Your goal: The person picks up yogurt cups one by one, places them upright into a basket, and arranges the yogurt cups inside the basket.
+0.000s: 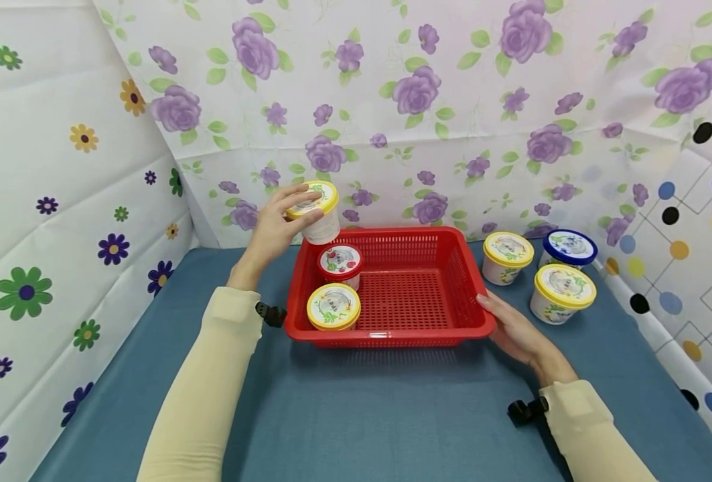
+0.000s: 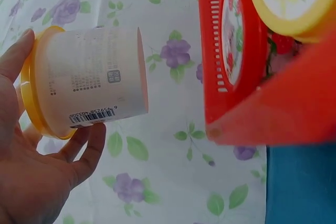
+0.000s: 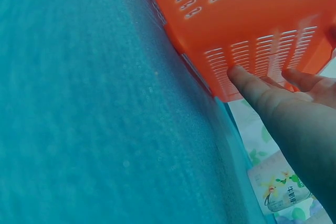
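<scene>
In my left hand (image 1: 277, 224) is a white tub with a yellow lid (image 1: 321, 224), raised above the basket's back left corner; in the left wrist view the fingers curve round its lid end. My right hand (image 1: 518, 331) holds the right side of the red plastic basket (image 1: 386, 333), a digit at the rim and other fingers (image 3: 252, 85) against the slotted outer wall. Inside the basket's left side sit a red-lidded tub (image 1: 340, 260) and, before it, another yellow-lidded tub (image 1: 334, 306).
Right of the basket, two yellow-lidded tubs (image 1: 508, 250) and a blue-lidded tub (image 1: 569, 248) stand on the blue tablecloth (image 1: 380, 415). Flower-patterned sheeting (image 1: 416, 134) rises behind the table, with more patterned sheeting at both sides. Each wrist wears a small black device (image 1: 527, 410).
</scene>
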`<move>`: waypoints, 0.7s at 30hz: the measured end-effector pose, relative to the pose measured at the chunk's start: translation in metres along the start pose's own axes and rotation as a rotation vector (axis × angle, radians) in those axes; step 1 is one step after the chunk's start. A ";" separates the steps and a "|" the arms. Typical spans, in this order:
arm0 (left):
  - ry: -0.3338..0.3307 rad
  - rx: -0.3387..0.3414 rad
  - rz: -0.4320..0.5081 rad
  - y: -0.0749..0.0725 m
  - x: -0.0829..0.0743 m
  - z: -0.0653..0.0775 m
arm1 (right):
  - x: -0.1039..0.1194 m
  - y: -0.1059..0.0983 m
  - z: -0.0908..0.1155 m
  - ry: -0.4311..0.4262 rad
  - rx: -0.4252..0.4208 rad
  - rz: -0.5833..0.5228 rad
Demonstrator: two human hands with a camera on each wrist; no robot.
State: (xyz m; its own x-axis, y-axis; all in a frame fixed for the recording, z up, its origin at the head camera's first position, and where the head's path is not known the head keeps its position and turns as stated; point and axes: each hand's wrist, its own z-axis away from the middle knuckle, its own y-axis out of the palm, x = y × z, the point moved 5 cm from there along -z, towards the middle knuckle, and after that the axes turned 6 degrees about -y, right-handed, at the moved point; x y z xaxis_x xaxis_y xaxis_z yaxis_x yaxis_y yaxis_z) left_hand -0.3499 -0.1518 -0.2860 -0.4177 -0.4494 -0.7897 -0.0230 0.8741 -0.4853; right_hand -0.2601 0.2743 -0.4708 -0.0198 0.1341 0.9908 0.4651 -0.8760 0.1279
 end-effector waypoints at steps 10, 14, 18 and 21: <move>0.046 0.096 -0.027 0.017 -0.013 -0.006 | 0.002 0.002 0.000 -0.011 0.014 0.005; 0.041 0.111 -0.046 0.025 -0.015 -0.010 | 0.002 0.002 0.000 -0.018 0.016 0.006; 0.019 0.122 -0.061 0.033 -0.017 -0.016 | 0.002 0.001 0.000 -0.010 0.004 0.010; 0.003 0.136 -0.051 0.039 -0.020 -0.020 | 0.001 0.001 0.000 -0.004 -0.001 0.013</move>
State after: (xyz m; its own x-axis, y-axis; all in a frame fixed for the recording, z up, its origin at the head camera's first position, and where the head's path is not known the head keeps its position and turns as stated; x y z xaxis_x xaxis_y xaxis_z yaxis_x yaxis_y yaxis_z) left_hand -0.3606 -0.1050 -0.2819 -0.4215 -0.4919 -0.7618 0.0789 0.8170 -0.5712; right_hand -0.2595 0.2738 -0.4694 -0.0106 0.1247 0.9921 0.4642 -0.8782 0.1153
